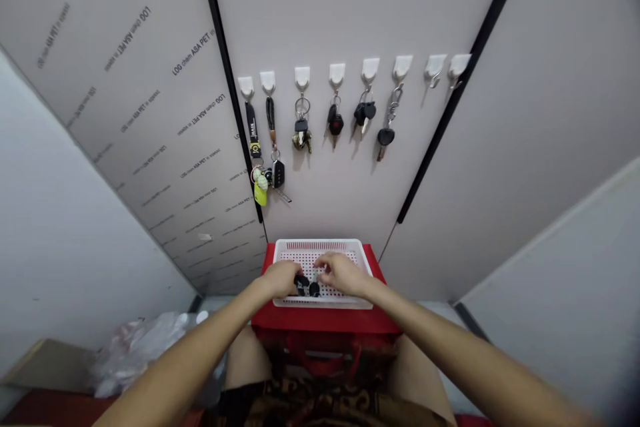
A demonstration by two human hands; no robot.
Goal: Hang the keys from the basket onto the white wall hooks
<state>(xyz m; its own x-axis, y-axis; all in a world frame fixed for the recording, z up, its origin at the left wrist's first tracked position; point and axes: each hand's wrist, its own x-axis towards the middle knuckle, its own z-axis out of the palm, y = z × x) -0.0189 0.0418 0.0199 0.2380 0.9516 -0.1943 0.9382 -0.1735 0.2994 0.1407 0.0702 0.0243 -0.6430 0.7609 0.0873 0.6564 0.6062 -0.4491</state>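
A white plastic basket (324, 303) with a perforated bottom stands in front of me. Inside it, near the front rim, is a bunch of black keys (306, 286) with a dark strap or fob. My left hand (283, 279) is closed on the left side of this bunch. From the right, my right hand (342, 273) reaches over the basket, its fingertips pinched together just above and beside the keys. Whatever may be between those fingertips is too small to make out.
On the wall, several key sets, such as one with a yellow tag (260, 193) and one with a black fob (385, 138), hang from white hooks (370, 70). The two rightmost hooks (435, 69) hold nothing. The basket rests on a red box (325, 319). Plastic bags (145, 347) lie lower left.
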